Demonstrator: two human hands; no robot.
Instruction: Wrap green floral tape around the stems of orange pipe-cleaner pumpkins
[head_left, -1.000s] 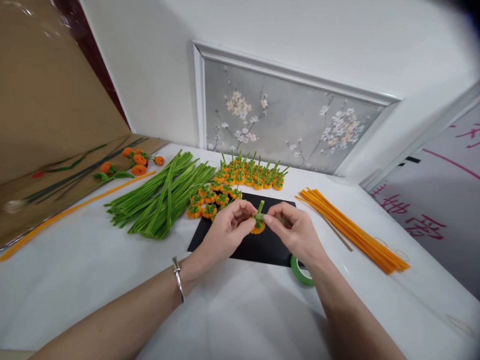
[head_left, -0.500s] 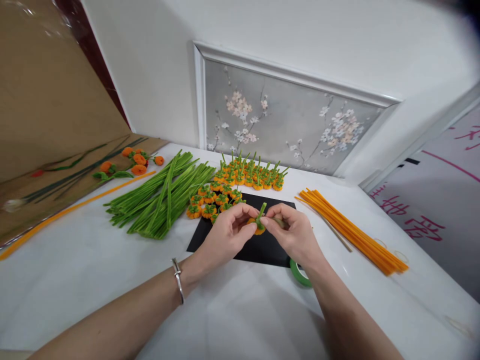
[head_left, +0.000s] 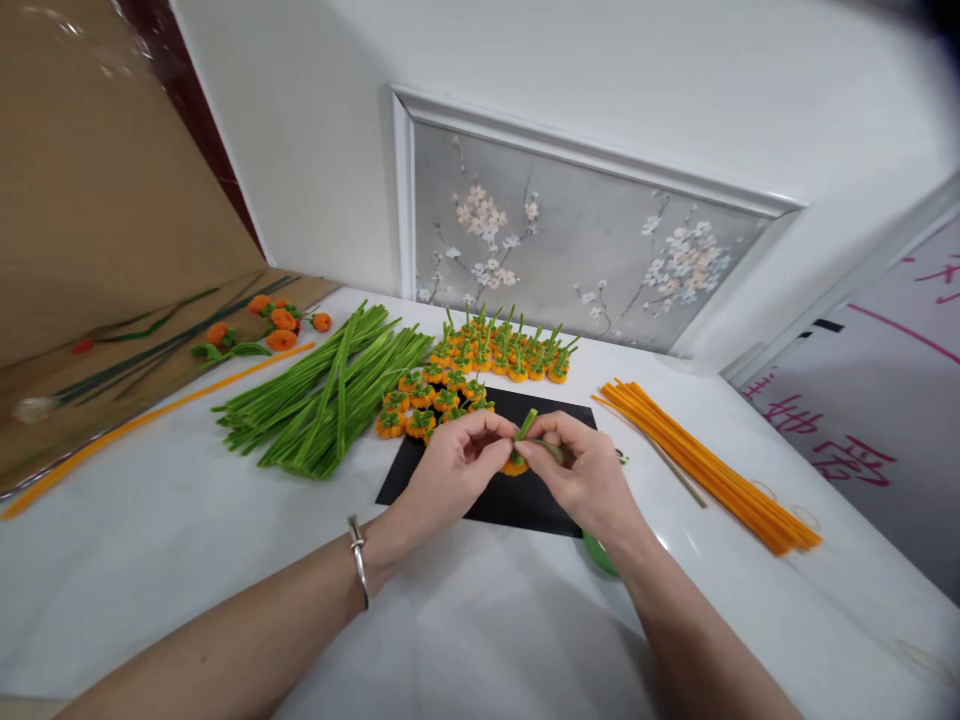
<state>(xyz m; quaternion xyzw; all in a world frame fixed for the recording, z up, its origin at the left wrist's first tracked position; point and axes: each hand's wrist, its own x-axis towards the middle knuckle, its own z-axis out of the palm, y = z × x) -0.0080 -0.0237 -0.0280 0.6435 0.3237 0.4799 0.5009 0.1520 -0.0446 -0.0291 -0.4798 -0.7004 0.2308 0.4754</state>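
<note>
Over a black mat, both hands pinch one small pumpkin made of orange pipe cleaner, its green stem pointing up. My left hand grips it from the left with thumb and index finger. From the other side, my right hand presses thumb and fingertips to the base of the stem. A thin greenish strip or tool shows among the right fingers; I cannot make out which. Fingers hide much of the pumpkin. Similar pumpkins with green tops sit just beyond my left hand.
Green pipe cleaners lie in a heap at left, orange ones in a bundle at right. A roll of green tape is partly under my right wrist. Stemmed pumpkins stand at the back before the wall. Orange flowers rest at far left.
My fingertips have drawn closer together around the stem, covering more of the pumpkin. My right hand has shifted slightly, hiding more of the tape roll. The view has moved a little.
</note>
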